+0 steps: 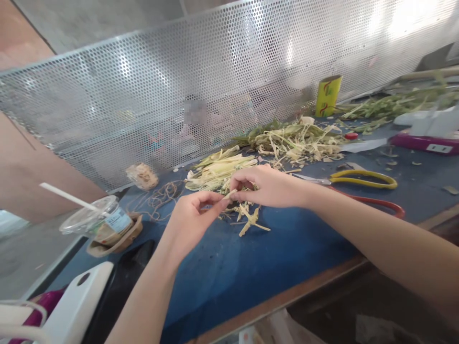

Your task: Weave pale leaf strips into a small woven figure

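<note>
Head view: left hand (191, 217) and right hand (270, 187) pinch 1 leaf strip (232, 193) near scissors (362, 180).

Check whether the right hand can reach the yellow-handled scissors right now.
Probably yes: the scissors lie on the mat just beside the right hand, nothing between, though that hand pinches a pale strip.

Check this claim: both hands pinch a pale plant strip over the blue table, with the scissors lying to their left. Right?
One slip: the head view shows the scissors lying to the right of the left hand and right hand, which do pinch the strip.
</note>
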A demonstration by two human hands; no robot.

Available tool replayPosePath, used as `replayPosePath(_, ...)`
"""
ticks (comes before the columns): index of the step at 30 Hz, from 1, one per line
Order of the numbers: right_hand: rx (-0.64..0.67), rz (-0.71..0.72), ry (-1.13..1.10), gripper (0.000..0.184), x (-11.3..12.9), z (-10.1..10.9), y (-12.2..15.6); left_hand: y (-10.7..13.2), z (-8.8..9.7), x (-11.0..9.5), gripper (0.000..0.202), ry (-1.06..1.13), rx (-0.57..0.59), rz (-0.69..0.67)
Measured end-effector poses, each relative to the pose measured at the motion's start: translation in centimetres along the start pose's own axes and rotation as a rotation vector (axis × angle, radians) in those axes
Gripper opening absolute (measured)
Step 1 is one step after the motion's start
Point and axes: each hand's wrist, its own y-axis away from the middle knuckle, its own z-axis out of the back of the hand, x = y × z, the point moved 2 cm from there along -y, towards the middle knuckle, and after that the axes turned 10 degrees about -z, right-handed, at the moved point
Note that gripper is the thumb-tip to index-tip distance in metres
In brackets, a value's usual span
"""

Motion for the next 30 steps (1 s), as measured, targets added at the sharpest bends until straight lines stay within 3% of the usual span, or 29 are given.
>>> replayPosePath(3,0.034,-0.007,-0.056,0.017,-0.1,0.0,-0.1,0.0,0.1,-0.7,0.014,-0.241,-0.111,-0.175)
replayPosePath(6,0.087,-0.063,-0.111,0.019,-0.3,0.2,-0.3,0.0,0.1,-1.2,0.014,-0.419,-0.135,-0.322)
replayPosePath(12,0.201,-0.173,-0.283,0.02,-0.9,0.7,-0.4,0.3,-0.1,-1.3,0.014,-0.552,-0.2,-0.49)
replayPosePath(17,0.202,-0.232,-0.287,0.025,-0.9,0.6,-0.3,0.5,-0.5,-0.8,0.017,-0.659,-0.253,-0.649)
replayPosePath(20,0.181,-0.238,-0.256,0.025,-0.7,0.6,-0.3,0.4,-0.8,-0.6,0.016,-0.641,-0.252,-0.627)
replayPosePath(26,0.229,-0.277,-0.152,0.021,-1.0,0.9,-0.3,0.4,-1.3,-0.5,0.015,-0.554,-0.157,-0.413)
replayPosePath(30,0.239,-0.264,-0.11,0.023,-1.5,0.8,-0.5,0.1,-1.4,-0.4,0.016,-0.509,-0.13,-0.359)
